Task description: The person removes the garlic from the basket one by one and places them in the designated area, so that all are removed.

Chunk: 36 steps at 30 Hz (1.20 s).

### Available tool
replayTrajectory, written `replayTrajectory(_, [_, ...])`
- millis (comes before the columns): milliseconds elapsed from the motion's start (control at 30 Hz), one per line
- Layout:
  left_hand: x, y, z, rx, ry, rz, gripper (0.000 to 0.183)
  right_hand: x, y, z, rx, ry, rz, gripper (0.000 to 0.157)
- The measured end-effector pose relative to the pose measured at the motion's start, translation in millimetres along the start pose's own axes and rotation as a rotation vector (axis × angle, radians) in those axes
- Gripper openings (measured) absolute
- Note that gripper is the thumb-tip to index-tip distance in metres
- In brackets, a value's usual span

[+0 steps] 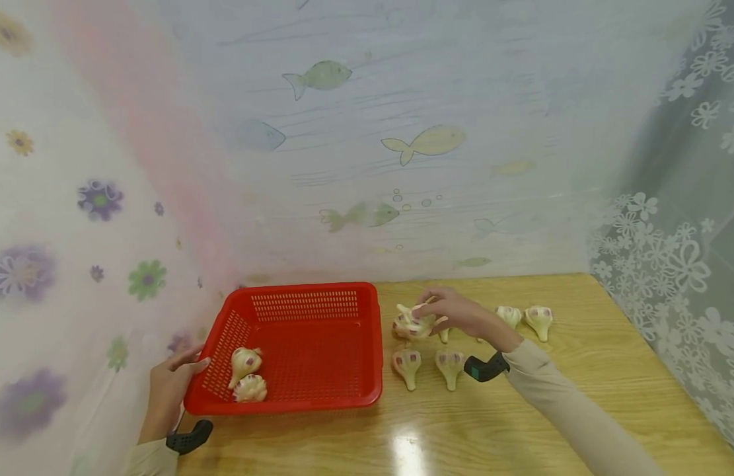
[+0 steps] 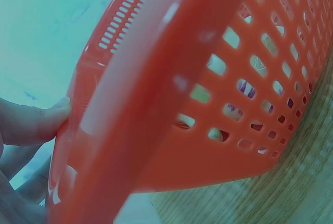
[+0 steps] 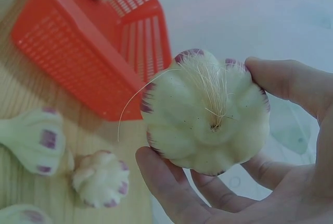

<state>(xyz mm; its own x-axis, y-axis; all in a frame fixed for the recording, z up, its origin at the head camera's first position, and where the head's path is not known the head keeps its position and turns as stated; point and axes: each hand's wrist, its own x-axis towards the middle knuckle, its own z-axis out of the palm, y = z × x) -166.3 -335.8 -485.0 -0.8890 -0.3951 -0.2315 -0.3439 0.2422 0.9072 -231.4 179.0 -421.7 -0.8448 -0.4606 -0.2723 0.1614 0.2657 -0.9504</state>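
My right hand (image 1: 452, 312) holds a garlic bulb (image 3: 208, 112) between thumb and fingers, just right of the red plastic basket (image 1: 375, 344). Its root tuft shows in the right wrist view. Purple patches mark its pale skin. At the basket's left side, my left hand (image 1: 173, 390) grips the rim, thumb (image 2: 36, 125) on top and fingers outside. Two garlic bulbs (image 1: 246, 362) lie inside the basket, near its left wall. On the table below the held bulb sits another garlic bulb (image 3: 101, 178).
Two garlic bulbs (image 1: 407, 367) lie in front of my right hand, stems toward me. More bulbs (image 1: 539, 318) lie behind and right of it, partly hidden by the hand. The wooden table (image 1: 581, 383) meets a fish-patterned wall covering (image 1: 367, 178) at the back.
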Motion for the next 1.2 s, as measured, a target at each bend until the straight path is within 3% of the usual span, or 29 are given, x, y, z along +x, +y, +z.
replayTrajectory(1200, [1.9,-1.8,-0.1,0.016,0.001,-0.039,0.056,-62,60,-42.6,0.078,0.055,0.040,0.034])
